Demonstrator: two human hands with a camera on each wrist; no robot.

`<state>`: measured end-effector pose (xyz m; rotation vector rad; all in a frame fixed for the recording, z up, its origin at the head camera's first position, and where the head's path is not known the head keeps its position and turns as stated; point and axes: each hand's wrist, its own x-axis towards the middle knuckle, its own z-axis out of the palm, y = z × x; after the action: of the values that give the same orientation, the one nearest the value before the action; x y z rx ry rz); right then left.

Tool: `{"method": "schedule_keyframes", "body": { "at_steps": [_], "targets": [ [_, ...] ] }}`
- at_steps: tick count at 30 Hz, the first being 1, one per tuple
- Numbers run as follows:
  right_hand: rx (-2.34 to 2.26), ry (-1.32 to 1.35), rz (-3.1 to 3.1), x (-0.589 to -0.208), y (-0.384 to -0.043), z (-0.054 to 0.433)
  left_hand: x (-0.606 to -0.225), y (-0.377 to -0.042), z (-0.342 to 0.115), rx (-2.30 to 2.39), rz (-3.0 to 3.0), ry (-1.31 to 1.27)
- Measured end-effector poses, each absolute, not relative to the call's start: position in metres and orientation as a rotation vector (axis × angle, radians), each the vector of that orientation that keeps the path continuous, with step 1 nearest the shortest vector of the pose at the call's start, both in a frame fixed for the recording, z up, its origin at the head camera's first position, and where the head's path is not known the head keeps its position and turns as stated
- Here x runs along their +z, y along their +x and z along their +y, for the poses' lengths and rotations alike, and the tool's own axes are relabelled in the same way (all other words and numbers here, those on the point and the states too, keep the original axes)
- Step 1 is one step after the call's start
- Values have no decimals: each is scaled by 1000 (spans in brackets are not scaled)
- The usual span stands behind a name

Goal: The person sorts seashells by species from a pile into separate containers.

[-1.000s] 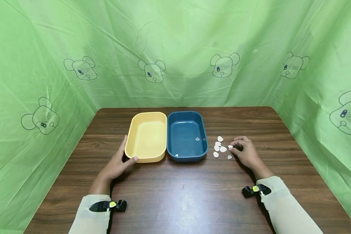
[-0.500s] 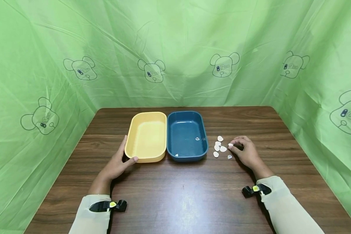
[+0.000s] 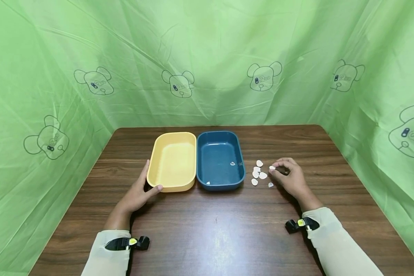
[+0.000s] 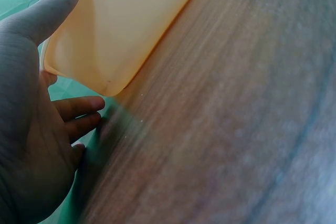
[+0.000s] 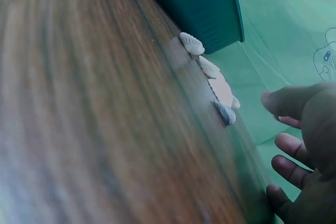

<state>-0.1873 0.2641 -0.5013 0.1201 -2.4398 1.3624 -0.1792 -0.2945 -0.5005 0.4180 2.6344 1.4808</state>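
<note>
In the head view my left hand (image 3: 137,195) holds the near left corner of a yellow plastic bin (image 3: 171,189), thumb at the front rim and fingers along the left side. The left wrist view has the same bin (image 4: 126,24), with the lower fingers loose below it. My right hand (image 3: 291,178) pinches a small white seashell (image 3: 272,167) between thumb and fingertips, just off the table by the look of it. Left of that hand lie several white seashells (image 3: 263,175), and a greyer shell (image 3: 270,184) sits nearer me. The right wrist view shows ribbed shells (image 5: 192,43) in a row; the pinched one is hidden there.
A dark blue bin (image 3: 220,187) stands against the yellow one's right side, with a shell (image 3: 232,163) and another small white shell (image 3: 208,183) inside. Both bins rest on a brown wooden table (image 3: 193,230). Green curtains (image 3: 214,46) surround the table's back and sides.
My right hand has shifted slightly up and away from me in the head view, with the pinched seashell moving along. The left hand and both bins have stayed put.
</note>
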Motion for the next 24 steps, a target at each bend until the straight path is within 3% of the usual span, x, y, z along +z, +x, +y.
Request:
{"method": "schedule_keyframes", "body": {
  "at_steps": [24],
  "targets": [
    [1292,230,-2491,-474,-189,236,-503,-180,-295,1482,2634,413]
  ]
}}
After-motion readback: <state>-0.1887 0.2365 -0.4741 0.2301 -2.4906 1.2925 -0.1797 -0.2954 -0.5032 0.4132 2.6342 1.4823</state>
